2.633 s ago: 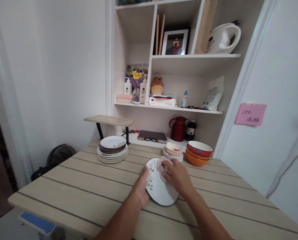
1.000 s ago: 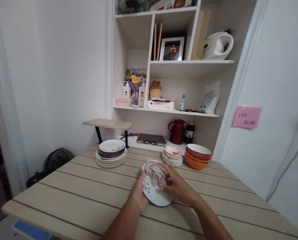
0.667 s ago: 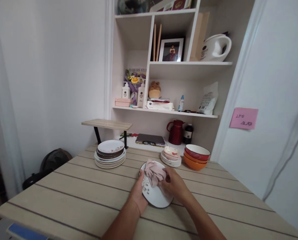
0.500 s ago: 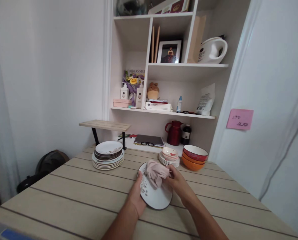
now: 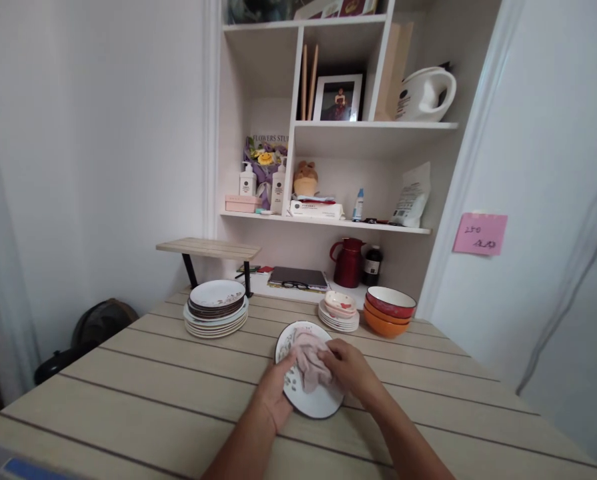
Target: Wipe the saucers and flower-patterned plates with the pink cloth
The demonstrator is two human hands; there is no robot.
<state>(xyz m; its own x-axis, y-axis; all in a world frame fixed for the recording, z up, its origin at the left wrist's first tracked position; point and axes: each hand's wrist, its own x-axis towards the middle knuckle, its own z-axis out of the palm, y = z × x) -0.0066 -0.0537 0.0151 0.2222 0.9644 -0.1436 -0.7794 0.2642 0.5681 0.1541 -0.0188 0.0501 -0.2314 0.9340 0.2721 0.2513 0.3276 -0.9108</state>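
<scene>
Plate (image 5: 318,401) sits in your left hand (image 5: 277,392) over the table (image 5: 178,400); whether they touch, you can't tell. That hand grips the rim, thumb on top; your right hand (image 5: 351,368) pinches the cloth (image 5: 309,363) bunched on the plate's face. Expect the plate to be stiff, slick and chippable, safest by its rim; the cloth looks soft, light, pinchable anywhere.

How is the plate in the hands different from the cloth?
The plate is white with a leafy pattern; the cloth is pink.
The plate has a smooth dark rim, while the cloth is crumpled in folds.
The plate looks wider than the bunched cloth.
Both are being held, and they touch each other.
</scene>
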